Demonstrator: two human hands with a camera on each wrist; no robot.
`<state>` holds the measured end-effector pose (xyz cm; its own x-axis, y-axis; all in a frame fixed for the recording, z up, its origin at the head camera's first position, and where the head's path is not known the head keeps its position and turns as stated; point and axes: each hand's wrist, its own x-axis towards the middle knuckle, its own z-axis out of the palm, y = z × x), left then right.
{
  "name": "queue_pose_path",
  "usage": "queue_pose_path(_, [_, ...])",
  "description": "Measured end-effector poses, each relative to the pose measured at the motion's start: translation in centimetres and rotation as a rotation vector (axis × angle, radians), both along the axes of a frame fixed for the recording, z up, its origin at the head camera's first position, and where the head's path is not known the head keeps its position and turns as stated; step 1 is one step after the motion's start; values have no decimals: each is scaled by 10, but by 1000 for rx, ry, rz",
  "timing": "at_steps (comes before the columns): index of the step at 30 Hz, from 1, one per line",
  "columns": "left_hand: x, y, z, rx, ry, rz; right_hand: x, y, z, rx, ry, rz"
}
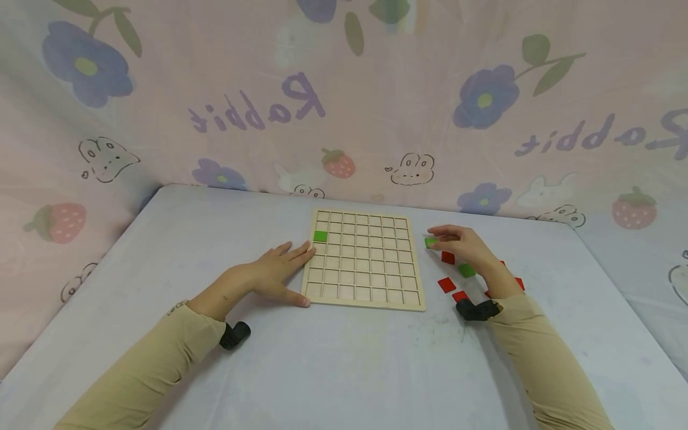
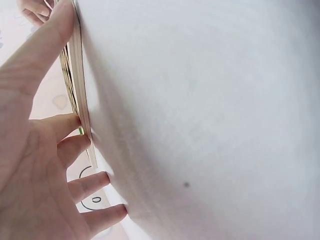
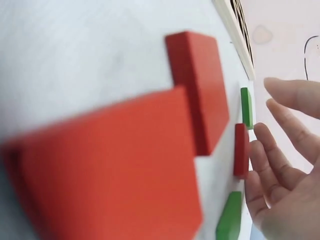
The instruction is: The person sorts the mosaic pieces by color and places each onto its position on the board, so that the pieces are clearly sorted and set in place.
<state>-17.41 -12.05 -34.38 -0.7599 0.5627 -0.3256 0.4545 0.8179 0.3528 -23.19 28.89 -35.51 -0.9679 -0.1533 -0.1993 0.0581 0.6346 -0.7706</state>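
Note:
A wooden grid board (image 1: 365,307) lies flat on the table, with one green square tile (image 1: 320,236) in a cell at its left side. My left hand (image 1: 274,273) is spread out, its thumb and some fingers touching the board's left edge. To the right of the board, my right hand (image 1: 463,243) hovers by a loose green tile (image 1: 430,243). In the right wrist view the thumb and fingers (image 3: 282,105) stand apart, and that green tile (image 3: 246,108) still lies on the table. A red tile (image 1: 448,257) sits just below that hand.
Another green tile (image 1: 467,270) and several red tiles, one at the left (image 1: 447,285), are scattered under the right forearm, which partly hides some. A white cloth (image 1: 344,370) covers the table. A printed curtain (image 1: 365,119) hangs behind it.

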Motion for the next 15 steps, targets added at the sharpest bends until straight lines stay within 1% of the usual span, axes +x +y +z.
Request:
queue_pose_path(5, [0,0,-1,5,0,0,3,0,0,7,-4,5])
queue_pose_path(15, [0,0,0,0,1,3,3,3,-2,70,16,16])
